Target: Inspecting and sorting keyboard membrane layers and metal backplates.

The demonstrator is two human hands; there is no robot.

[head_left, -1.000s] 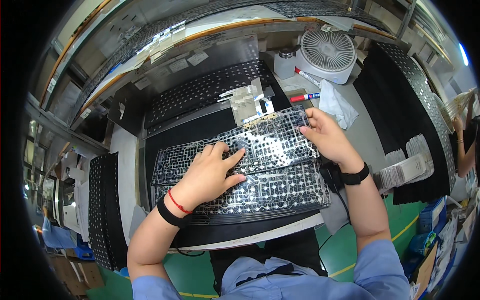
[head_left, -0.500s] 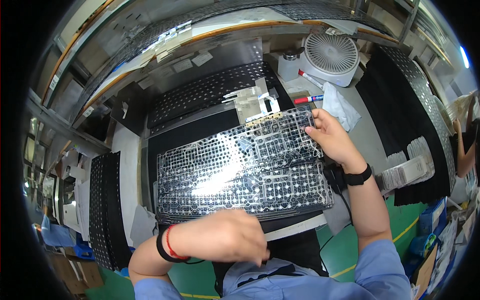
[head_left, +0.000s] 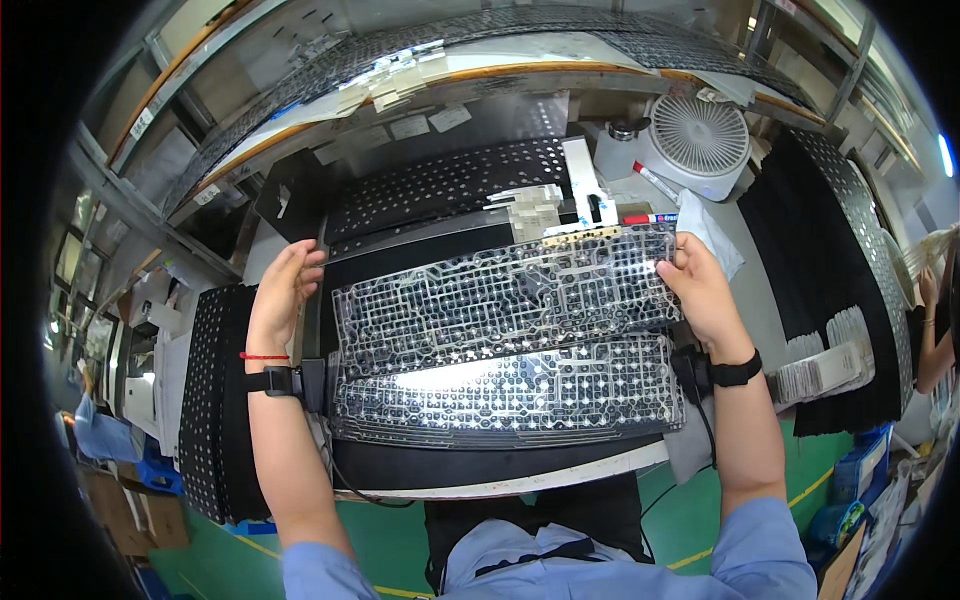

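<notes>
A clear keyboard membrane sheet [head_left: 455,305] with silver circuit traces lies tilted, raised at its right end. My right hand [head_left: 708,292] pinches that end between thumb and fingers. Beneath and nearer to me is a stack of similar membranes [head_left: 560,392], its edges overlapping at the front. My left hand [head_left: 284,298] is off to the left of the sheet, fingers apart and holding nothing. At the far edge of the sheet, a tan connector tail [head_left: 583,237] lies close to some white strips [head_left: 535,210].
A white fan [head_left: 698,140], a bottle [head_left: 617,150], a red marker [head_left: 637,219] and a white cloth [head_left: 712,232] stand or lie at the back right. Black perforated sheets [head_left: 450,185] lie behind. Stacked labels [head_left: 828,365] sit at right. A shelf edge [head_left: 560,70] crosses above.
My left hand has swung from low in front of my body up to the left side of the membranes and opened. My right hand still grips the upper sheet's right end.
</notes>
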